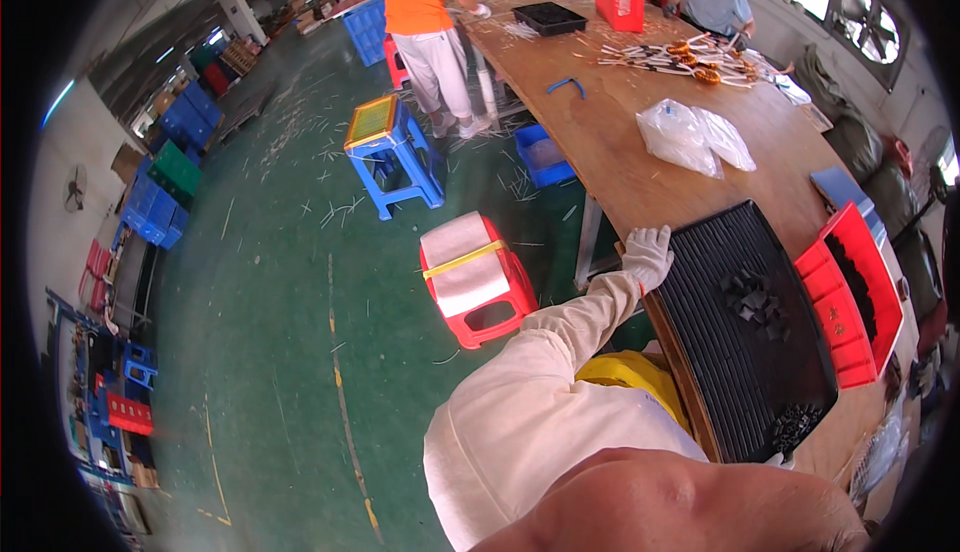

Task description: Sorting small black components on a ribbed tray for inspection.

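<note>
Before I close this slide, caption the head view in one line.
Gloved left hand at the corner of a ribbed black tray holding small black pieces, with a red bin alongside.

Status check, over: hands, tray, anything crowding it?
Left hand, gloved, at the tray's corner; right hand can't be made out. Tray on table, black pieces in it. Red bin crowding its side.
</note>
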Demonstrator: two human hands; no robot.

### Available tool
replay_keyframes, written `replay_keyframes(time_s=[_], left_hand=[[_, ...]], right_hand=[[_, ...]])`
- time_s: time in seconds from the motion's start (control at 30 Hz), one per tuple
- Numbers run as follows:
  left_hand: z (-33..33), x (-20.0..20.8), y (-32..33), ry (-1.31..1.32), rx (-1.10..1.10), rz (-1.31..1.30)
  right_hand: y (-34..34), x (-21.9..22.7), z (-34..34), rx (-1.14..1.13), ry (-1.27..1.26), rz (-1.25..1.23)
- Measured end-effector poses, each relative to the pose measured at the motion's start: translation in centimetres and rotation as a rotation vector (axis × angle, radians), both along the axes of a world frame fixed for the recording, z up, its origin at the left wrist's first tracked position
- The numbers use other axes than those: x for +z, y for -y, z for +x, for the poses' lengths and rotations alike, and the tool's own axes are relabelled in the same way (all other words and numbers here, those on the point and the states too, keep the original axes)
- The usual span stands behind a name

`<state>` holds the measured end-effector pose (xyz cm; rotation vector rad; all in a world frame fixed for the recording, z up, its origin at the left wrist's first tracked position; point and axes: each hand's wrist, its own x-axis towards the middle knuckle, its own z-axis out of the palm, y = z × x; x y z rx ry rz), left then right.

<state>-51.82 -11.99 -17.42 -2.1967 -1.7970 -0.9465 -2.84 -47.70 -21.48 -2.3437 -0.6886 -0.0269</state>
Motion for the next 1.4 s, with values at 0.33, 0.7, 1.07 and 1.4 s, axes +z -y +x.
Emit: replay_keyframes(time_s=[0.33,0.7,1.07,1.4], left_hand=[[0.3,1.5,0.5,-0.039,-0.019,-0.156],[-1.6,0.7,-4.0,0.06,-0.049,-0.155],[-0.9,2.3,-3.4,0.055,-0.045,-0.328],[-2.1,1.3,-3.4,0.204,-0.118,-0.21]], right_hand=[[1.5,-2.8,2.0,0.047,0.027,-0.005],[5.1,3.2,-9.2,-0.014,-0.13,-0.091],[3.5,6.0,-11.8,-0.241,-0.234,0.002],[0.6,8.1,-12.2,-0.237,-0.194,-0.021]])
